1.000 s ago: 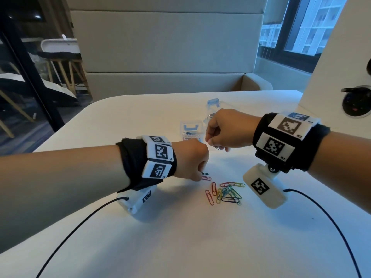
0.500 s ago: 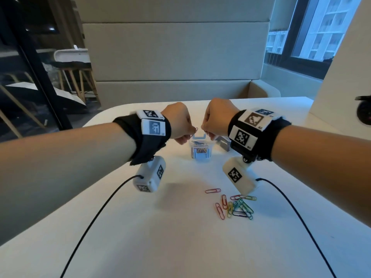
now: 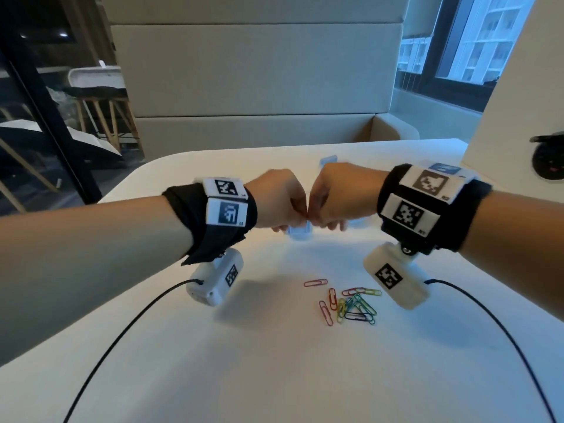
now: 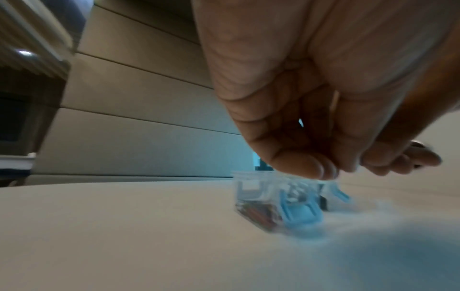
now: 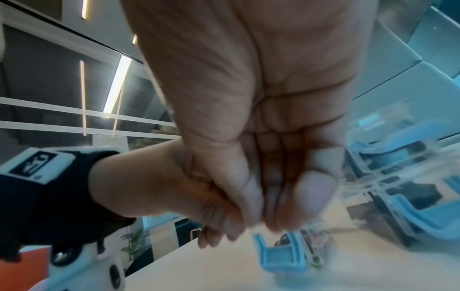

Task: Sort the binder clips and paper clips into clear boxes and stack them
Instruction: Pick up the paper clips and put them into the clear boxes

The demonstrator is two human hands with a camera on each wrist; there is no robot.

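Both hands are curled up tight with the fingertips pinched together. The left hand (image 3: 279,199) and the right hand (image 3: 338,196) touch knuckle to knuckle. It is too blurry to tell if any clip is between the fingers.

Half a second ago the hands were a little apart, and a paper clip showed in the left fingers. Now they have come together and dropped lower, right over the small clear box (image 3: 300,232) with the blue clasp. A second ago the left hand was down by the loose clips.

Both arms reach forward, wrists level, backs of the hands up and fingers pointing down.

The small clear box sits at 12 o'clock from the pile of paper clips (image 3: 348,302) on the white table (image 3: 274,377). A second clear box (image 5: 403,189) stands at 3 o'clock from the first one.
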